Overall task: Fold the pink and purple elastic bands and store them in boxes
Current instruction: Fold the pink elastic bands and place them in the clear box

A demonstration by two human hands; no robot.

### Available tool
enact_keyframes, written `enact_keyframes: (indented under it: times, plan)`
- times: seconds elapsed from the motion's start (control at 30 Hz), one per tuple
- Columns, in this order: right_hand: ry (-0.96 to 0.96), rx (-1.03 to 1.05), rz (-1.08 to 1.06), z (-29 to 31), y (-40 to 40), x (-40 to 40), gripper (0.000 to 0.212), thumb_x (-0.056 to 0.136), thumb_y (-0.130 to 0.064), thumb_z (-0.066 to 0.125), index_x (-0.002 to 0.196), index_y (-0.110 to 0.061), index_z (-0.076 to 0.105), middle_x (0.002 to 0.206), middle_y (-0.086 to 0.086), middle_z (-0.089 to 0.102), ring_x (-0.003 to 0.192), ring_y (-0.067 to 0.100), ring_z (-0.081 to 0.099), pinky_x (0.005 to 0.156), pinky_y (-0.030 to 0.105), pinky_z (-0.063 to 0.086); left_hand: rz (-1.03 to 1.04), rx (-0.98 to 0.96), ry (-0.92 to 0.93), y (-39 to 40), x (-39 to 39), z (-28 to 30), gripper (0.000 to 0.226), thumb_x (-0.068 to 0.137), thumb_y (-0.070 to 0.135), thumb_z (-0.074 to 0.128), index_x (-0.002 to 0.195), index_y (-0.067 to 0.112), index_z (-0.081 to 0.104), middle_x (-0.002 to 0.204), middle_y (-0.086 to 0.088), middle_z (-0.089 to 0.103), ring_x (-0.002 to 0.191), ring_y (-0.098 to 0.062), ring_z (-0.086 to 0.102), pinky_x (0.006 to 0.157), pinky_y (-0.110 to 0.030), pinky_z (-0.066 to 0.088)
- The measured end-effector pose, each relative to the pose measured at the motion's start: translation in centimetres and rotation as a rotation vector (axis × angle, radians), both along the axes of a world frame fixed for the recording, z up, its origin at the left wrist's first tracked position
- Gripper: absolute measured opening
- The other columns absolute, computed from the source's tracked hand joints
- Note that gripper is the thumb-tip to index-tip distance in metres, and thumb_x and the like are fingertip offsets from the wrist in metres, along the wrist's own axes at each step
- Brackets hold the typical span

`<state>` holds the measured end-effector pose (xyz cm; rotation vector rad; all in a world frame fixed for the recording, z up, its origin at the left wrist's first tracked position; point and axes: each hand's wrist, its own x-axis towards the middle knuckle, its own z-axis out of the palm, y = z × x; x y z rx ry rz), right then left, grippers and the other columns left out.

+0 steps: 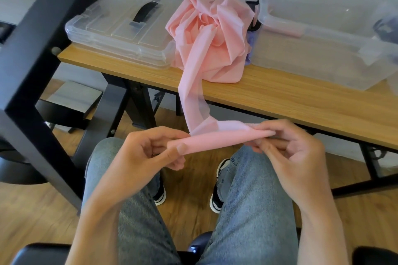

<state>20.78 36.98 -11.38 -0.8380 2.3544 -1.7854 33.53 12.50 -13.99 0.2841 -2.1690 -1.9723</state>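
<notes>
- Against the wall stands one wooden worktop (280,94) on black legs, the landmark for everything below.
- On the worktop's right end sits one open clear box (323,49); something pink and something dark lie inside, too blurred to name.
- On the worktop's left end lies one clear lid (120,28) with a black handle, flat.
- Between lid and box, on the worktop, one pink elastic band (211,34) is heaped; a strip of it trails over the worktop's front edge down to the hands.
- Beside that heap, against the box, a bit of one purple elastic band (249,49) shows.
- Below the worktop's front edge, two hands hold a folded length of pink band: the left hand (148,153) pinches its left end between thumb and fingers, and the right hand (290,146) pinches its right end.
</notes>
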Motion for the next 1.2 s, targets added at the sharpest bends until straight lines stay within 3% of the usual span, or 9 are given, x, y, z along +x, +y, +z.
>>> enact_keyframes:
  times: [0.13, 0.23, 0.37, 0.47, 0.63, 0.8, 0.97, 1.1, 1.2]
  plan:
    - [-0.029, 0.107, 0.042, -0.17, 0.31, -0.25, 0.022, 0.097, -0.013, 0.063, 0.106, -0.032, 0.067, 0.085, -0.003, 0.076, 0.070, 0.015, 0.077, 0.065, 0.027, 0.062, -0.063, -0.011, -0.034, -0.04, -0.06, -0.12, 0.034, 0.083, 0.035, 0.069, 0.115, 0.028, 0.076, 0.090, -0.006, 0.077, 0.080, -0.025, 0.075, 0.071, -0.031, 0.064]
    - [-0.067, 0.111, 0.093, -0.27, 0.44, -0.19, 0.024, 0.100, -0.006, 0.062, 0.108, -0.028, 0.066, 0.077, 0.003, 0.075, 0.070, 0.020, 0.076, 0.064, 0.031, 0.062, -0.023, -0.059, -0.015, -0.02, -0.08, -0.30, 0.034, 0.081, 0.032, 0.072, 0.115, 0.025, 0.075, 0.098, 0.000, 0.079, 0.087, -0.023, 0.076, 0.074, -0.034, 0.065]
    - [-0.189, -0.052, 0.119, 0.00, 0.29, 0.07, 0.028, 0.095, 0.009, 0.062, 0.111, -0.014, 0.067, 0.099, 0.008, 0.079, 0.091, 0.024, 0.079, 0.080, 0.032, 0.063, 0.036, -0.096, 0.029, 0.00, -0.12, -0.34, 0.035, 0.081, 0.020, 0.076, 0.116, 0.020, 0.074, 0.108, 0.007, 0.078, 0.098, -0.021, 0.076, 0.081, -0.033, 0.064]
    - [-0.205, -0.106, 0.147, 0.46, 0.15, 0.26, 0.018, 0.093, -0.010, 0.065, 0.111, -0.009, 0.067, 0.107, 0.008, 0.079, 0.095, 0.027, 0.078, 0.082, 0.034, 0.063, 0.076, -0.089, 0.057, -0.13, -0.08, -0.36, 0.037, 0.080, 0.012, 0.076, 0.116, 0.018, 0.074, 0.110, 0.008, 0.078, 0.102, -0.018, 0.075, 0.083, -0.030, 0.063]
    - [-0.114, -0.053, 0.076, 0.23, -0.14, 0.22, 0.012, 0.093, -0.012, 0.066, 0.105, -0.015, 0.069, 0.103, -0.001, 0.080, 0.093, 0.020, 0.078, 0.076, 0.034, 0.064, 0.045, 0.038, 0.013, 0.25, -0.29, -0.20, 0.031, 0.081, 0.014, 0.071, 0.113, 0.017, 0.074, 0.106, 0.002, 0.079, 0.095, -0.022, 0.076, 0.078, -0.030, 0.064]
    - [-0.122, -0.019, 0.062, 0.09, 0.17, 0.12, 0.037, 0.090, -0.008, 0.070, 0.122, -0.027, 0.065, 0.107, -0.009, 0.079, 0.094, 0.017, 0.077, 0.079, 0.029, 0.063, -0.039, -0.083, -0.084, -0.01, -0.15, -0.49, 0.036, 0.079, 0.027, 0.077, 0.115, 0.026, 0.074, 0.106, 0.009, 0.078, 0.098, -0.018, 0.075, 0.082, -0.031, 0.063]
    - [-0.046, 0.099, 0.057, -0.04, 0.22, 0.00, 0.031, 0.091, -0.008, 0.072, 0.111, -0.032, 0.072, 0.102, -0.020, 0.078, 0.095, 0.007, 0.076, 0.084, 0.023, 0.060, -0.135, -0.094, -0.229, 0.18, -0.21, -0.74, 0.036, 0.078, 0.024, 0.079, 0.114, 0.027, 0.075, 0.102, 0.009, 0.078, 0.089, -0.019, 0.076, 0.080, -0.032, 0.064]
    - [-0.036, 0.116, 0.082, -0.15, 0.38, -0.10, 0.020, 0.091, -0.014, 0.071, 0.105, -0.028, 0.071, 0.098, -0.013, 0.079, 0.087, 0.009, 0.077, 0.076, 0.023, 0.061, -0.095, -0.075, -0.214, 0.22, -0.20, -0.48, 0.029, 0.081, 0.027, 0.075, 0.109, 0.021, 0.071, 0.087, -0.002, 0.076, 0.068, -0.019, 0.072, 0.063, -0.024, 0.060]
    - [-0.060, 0.108, 0.089, -0.28, 0.38, -0.14, 0.019, 0.093, -0.009, 0.069, 0.105, -0.025, 0.070, 0.093, -0.005, 0.078, 0.072, 0.017, 0.077, 0.068, 0.027, 0.062, -0.051, -0.031, -0.150, 0.19, -0.14, -0.20, 0.028, 0.083, 0.023, 0.074, 0.110, 0.018, 0.071, 0.087, -0.007, 0.075, 0.067, -0.020, 0.072, 0.062, -0.023, 0.060]
